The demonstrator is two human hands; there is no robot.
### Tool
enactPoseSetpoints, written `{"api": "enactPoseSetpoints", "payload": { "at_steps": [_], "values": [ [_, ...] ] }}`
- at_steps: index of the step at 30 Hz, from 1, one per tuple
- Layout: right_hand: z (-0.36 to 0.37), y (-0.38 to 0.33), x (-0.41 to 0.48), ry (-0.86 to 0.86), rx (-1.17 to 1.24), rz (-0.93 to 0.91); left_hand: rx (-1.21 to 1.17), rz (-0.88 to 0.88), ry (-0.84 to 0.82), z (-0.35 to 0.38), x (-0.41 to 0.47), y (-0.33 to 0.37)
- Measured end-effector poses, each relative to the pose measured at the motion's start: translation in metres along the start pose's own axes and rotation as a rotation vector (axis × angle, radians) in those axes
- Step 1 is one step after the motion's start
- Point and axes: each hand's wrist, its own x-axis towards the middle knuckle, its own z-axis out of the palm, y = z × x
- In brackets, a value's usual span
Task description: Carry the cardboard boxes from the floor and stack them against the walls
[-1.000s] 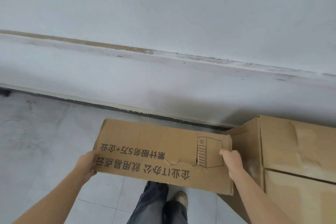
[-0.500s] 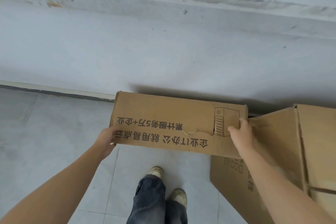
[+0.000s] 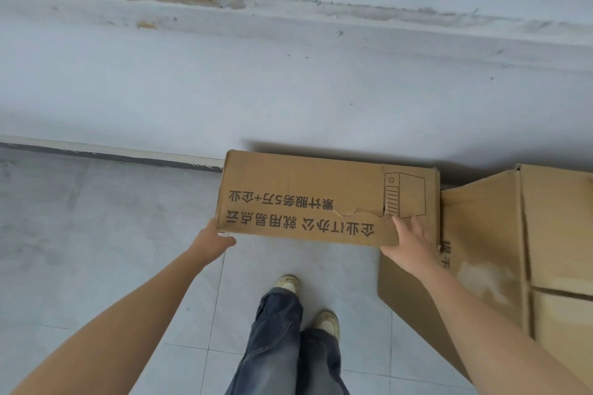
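I hold a long brown cardboard box (image 3: 308, 192) with black printed characters and a computer-tower drawing, its top face torn near the right end. My left hand (image 3: 213, 239) grips its near left corner from below. My right hand (image 3: 409, 245) grips the near right end, fingers spread up over the top edge. The box's far edge is close against the white wall (image 3: 288, 83), and its right end touches a large cardboard box (image 3: 481, 234) that stands by the wall.
The large box on the right reaches well out from the wall over the grey tiled floor (image 3: 96, 234). A dark skirting strip (image 3: 106, 154) runs along the wall's foot at left. My legs and shoes (image 3: 288, 285) stand just behind the held box.
I have stepped closer to the wall. The held box has moved forward and to the right, up against the wall and the large box. Both hands keep their grip.
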Motion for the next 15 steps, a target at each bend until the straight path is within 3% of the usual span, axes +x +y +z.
{"api": "enactPoseSetpoints", "payload": {
  "at_steps": [4,8,15],
  "values": [
    [-0.009,0.004,-0.051,-0.004,0.082,-0.007,0.032,-0.024,0.021,-0.01,-0.047,0.005],
    [-0.027,0.004,-0.115,0.021,0.255,-0.03,-0.081,0.004,0.07,-0.027,-0.112,0.016],
    [-0.067,0.008,-0.239,0.181,0.526,-0.116,-0.31,0.242,0.167,-0.034,-0.248,0.047]
  ]
}}
